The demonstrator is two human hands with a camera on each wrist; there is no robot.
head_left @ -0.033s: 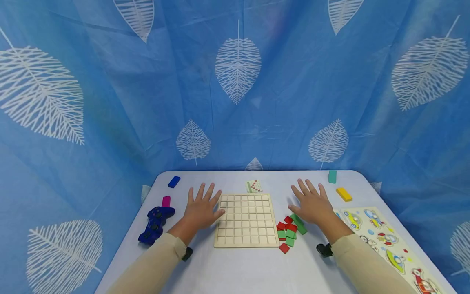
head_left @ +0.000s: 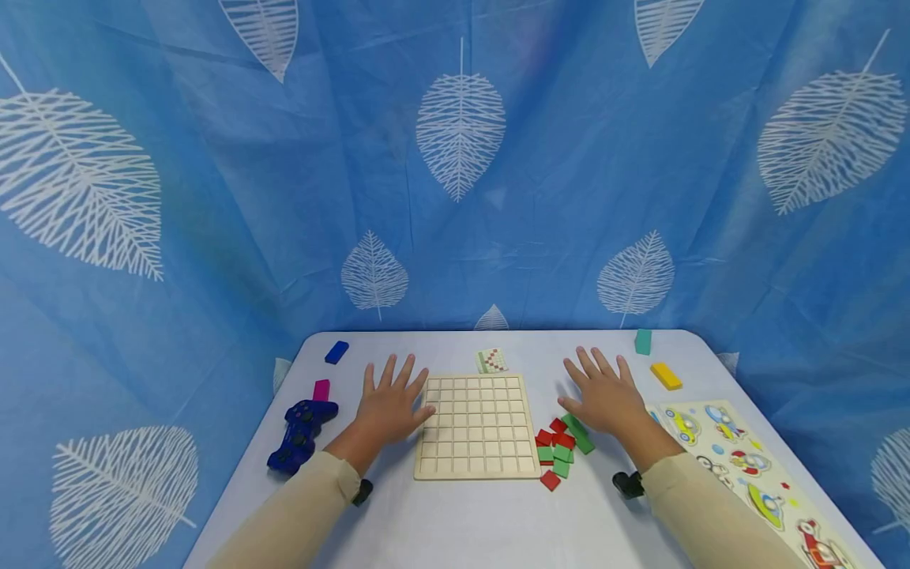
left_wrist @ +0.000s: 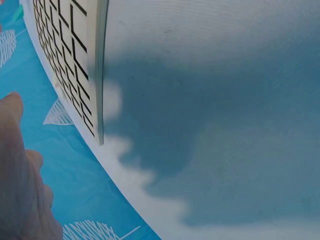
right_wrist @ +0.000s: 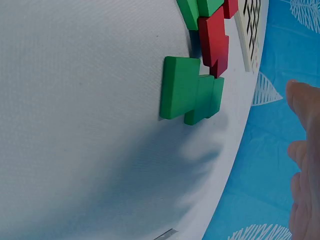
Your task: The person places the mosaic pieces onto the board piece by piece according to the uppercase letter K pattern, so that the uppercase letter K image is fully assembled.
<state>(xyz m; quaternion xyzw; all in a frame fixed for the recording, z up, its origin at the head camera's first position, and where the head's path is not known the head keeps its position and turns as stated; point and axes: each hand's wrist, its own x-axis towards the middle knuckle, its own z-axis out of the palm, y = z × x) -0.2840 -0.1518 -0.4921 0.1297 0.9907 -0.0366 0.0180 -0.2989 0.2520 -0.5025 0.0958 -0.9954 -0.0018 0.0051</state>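
Observation:
My left hand [head_left: 389, 407] is held over the left edge of a wooden grid board [head_left: 476, 479], fingers spread and straight. In the left wrist view its shadow lies on the table, apart from the hand. My right hand [head_left: 604, 395] is likewise spread, to the right of the board and beyond a loose pile of red tiles [head_left: 550, 480] and green tiles [head_left: 561, 469]. Neither hand holds anything. The right wrist view shows the green blocks [right_wrist: 180, 87] standing clear of the right fingers. A small pattern card [head_left: 492, 361] lies behind the board.
A blue game controller [head_left: 302, 435], a magenta block [head_left: 321, 390] and a blue block [head_left: 337, 352] lie at left. On the right are a teal block [head_left: 643, 341], a yellow block [head_left: 666, 376] and a vehicle picture puzzle [head_left: 739, 442]. Behind the table hangs a blue curtain [head_left: 540, 237].

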